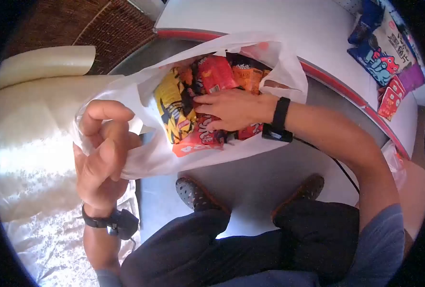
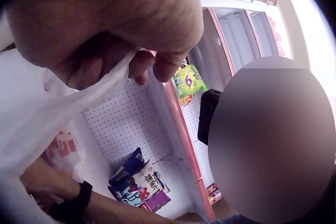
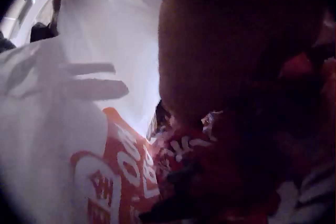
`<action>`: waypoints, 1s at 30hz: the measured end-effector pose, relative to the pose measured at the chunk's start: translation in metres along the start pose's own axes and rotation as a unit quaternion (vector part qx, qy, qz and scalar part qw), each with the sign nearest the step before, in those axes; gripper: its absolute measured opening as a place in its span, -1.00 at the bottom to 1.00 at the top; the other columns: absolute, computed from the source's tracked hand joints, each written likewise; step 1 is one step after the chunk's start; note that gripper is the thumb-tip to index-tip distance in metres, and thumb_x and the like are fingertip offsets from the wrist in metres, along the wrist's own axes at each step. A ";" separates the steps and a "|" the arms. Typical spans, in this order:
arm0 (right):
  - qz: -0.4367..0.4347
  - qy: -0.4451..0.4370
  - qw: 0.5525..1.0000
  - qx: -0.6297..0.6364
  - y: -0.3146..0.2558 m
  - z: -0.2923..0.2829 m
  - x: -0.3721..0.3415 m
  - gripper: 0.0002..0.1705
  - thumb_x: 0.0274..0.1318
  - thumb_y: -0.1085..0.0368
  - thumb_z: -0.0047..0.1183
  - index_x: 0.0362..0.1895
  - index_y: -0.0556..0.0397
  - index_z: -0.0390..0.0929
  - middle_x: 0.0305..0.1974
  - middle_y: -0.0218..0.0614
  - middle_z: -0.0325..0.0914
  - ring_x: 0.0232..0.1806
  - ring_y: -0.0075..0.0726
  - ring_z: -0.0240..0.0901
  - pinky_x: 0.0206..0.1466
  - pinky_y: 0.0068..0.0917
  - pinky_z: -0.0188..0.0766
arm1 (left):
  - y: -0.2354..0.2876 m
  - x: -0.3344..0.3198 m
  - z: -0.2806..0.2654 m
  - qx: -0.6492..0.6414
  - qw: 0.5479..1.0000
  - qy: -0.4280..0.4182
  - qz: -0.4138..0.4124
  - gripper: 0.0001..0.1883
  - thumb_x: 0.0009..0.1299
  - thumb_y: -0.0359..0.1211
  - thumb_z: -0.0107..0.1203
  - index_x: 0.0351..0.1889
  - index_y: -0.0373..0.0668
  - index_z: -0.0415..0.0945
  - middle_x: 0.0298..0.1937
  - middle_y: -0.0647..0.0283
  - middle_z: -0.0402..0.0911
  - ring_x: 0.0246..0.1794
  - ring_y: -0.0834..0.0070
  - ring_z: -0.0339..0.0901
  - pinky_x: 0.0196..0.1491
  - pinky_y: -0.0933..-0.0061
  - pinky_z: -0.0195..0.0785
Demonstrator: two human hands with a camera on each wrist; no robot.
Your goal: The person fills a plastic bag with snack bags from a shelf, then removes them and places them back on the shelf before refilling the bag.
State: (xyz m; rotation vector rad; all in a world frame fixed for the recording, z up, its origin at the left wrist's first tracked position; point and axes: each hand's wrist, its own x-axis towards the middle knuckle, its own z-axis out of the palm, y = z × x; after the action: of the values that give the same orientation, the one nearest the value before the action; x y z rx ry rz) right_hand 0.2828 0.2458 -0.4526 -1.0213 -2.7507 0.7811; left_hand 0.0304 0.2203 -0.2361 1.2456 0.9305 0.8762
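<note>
A white plastic bag point(image 1: 174, 165) full of snack packets is spread wide in the head view. Its left side is gripped by my left hand point(image 1: 102, 153), fingers curled round the gathered film; the left wrist view shows the same hold from close by. My right hand point(image 1: 236, 109) reaches into the bag and rests on the packets, fingers pointing left. Around it lie a yellow-and-black packet point(image 1: 168, 107), a red packet point(image 1: 216, 71) and an orange packet point(image 1: 247, 77). Deep shadow hides the right fingertips in the right wrist view.
Beyond the bag runs a white shelf point(image 1: 270, 19) with a red edge strip. Blue-and-white snack pouches point(image 1: 380, 64) and small red packets point(image 1: 391, 99) lie on it at right. A shiny cream patterned cover point(image 1: 40, 143) fills the left side. Dotted shoes point(image 1: 193, 193) stand below the bag.
</note>
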 end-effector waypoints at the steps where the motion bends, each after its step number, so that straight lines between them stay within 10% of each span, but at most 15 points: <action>1: -0.003 0.006 0.997 0.080 0.000 -0.001 -0.004 -0.33 0.40 -0.09 0.11 0.39 0.08 0.50 0.54 0.03 0.28 0.40 0.15 0.42 0.49 -0.05 0.38 | -0.001 0.000 -0.003 0.010 1.000 0.005 0.002 -0.37 0.42 -0.07 0.30 0.20 -0.40 0.41 -0.64 0.58 0.22 -0.70 0.80 0.08 -0.50 0.65 -0.04; 9: 0.077 0.058 0.990 -0.107 0.044 -0.056 -0.073 -0.54 0.15 0.04 0.35 -0.03 0.09 0.58 0.11 -0.10 0.63 0.09 0.01 0.64 0.00 -0.09 0.60 | -0.002 0.001 -0.026 0.014 0.999 0.037 0.019 -0.55 0.55 -0.17 0.21 0.24 -0.25 0.43 -0.52 0.57 0.27 -0.57 0.77 0.20 -0.34 0.69 0.19; 11: 0.235 -0.216 0.935 -0.157 0.050 -0.074 -0.084 -0.56 0.11 0.06 0.39 -0.07 0.06 0.58 -0.15 -0.12 0.70 -0.09 0.04 0.67 -0.09 -0.05 0.60 | -0.003 0.001 -0.028 0.047 0.993 0.104 0.001 -0.59 0.55 -0.20 0.19 0.23 -0.23 0.45 -0.42 0.52 0.35 -0.44 0.74 0.30 -0.21 0.65 0.27; 12: 0.234 -0.217 0.934 -0.160 0.050 -0.082 -0.089 -0.56 0.11 0.06 0.39 -0.07 0.06 0.58 -0.15 -0.12 0.70 -0.09 0.04 0.67 -0.09 -0.05 0.60 | -0.004 0.001 -0.028 0.081 0.982 0.169 -0.020 -0.63 0.56 -0.23 0.16 0.22 -0.21 0.47 -0.32 0.48 0.43 -0.31 0.71 0.40 -0.08 0.60 0.34; 17: 0.051 0.051 0.993 -0.093 0.064 -0.097 -0.106 -0.66 0.15 0.22 0.29 -0.02 0.04 0.57 -0.26 -0.10 0.67 -0.35 0.02 0.66 -0.20 -0.08 0.57 | -0.024 0.008 -0.039 0.098 0.976 0.193 -0.015 -0.67 0.54 -0.27 0.15 0.18 -0.22 0.54 -0.06 0.38 0.53 -0.08 0.64 0.47 0.13 0.54 0.35; 21: 0.088 0.098 0.986 0.098 0.036 -0.145 -0.110 -0.61 0.22 0.25 0.22 0.11 0.05 0.57 -0.32 -0.21 0.58 -0.40 -0.15 0.62 -0.26 -0.20 0.59 | -0.031 0.011 -0.032 0.047 0.964 0.257 -0.040 -0.68 0.54 -0.28 0.17 0.16 -0.23 0.57 -0.12 0.44 0.51 -0.17 0.67 0.46 0.13 0.60 0.33; 25: 0.176 0.237 0.828 0.478 0.038 -0.159 -0.147 -0.60 0.33 0.34 0.08 0.23 0.06 0.54 -0.37 -0.45 0.49 -0.58 -0.59 0.36 -0.54 -0.57 0.28 | -0.037 -0.007 -0.058 -0.046 0.974 0.197 -0.105 -0.70 0.57 -0.28 0.16 0.17 -0.21 0.57 -0.23 0.50 0.44 -0.17 0.67 0.48 0.04 0.54 0.41; 29: 0.184 0.352 0.581 0.711 0.048 -0.145 -0.223 -0.60 0.46 0.35 0.00 0.31 0.15 0.50 -0.46 -0.52 0.31 -0.68 -0.68 0.07 -0.66 -0.62 0.01 | -0.032 -0.001 -0.027 -0.157 0.899 0.360 -0.193 -0.70 0.66 -0.23 0.10 0.25 -0.12 0.55 -0.40 0.56 0.31 -0.37 0.74 0.40 -0.28 0.59 0.41; 30: 0.183 0.351 0.580 0.712 0.050 -0.140 -0.246 -0.60 0.46 0.35 0.00 0.31 0.15 0.50 -0.46 -0.52 0.31 -0.68 -0.68 0.07 -0.66 -0.62 0.01 | -0.034 0.001 -0.027 -0.180 0.881 0.397 -0.183 -0.69 0.69 -0.21 0.06 0.26 -0.13 0.54 -0.41 0.54 0.30 -0.43 0.75 0.35 -0.33 0.62 0.37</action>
State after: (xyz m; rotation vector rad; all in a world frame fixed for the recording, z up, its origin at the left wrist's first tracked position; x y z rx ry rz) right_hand 0.5384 0.1823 -0.3376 -0.9821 -0.6236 1.6284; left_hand 0.0070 0.2278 -0.2719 0.3311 1.5025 1.2044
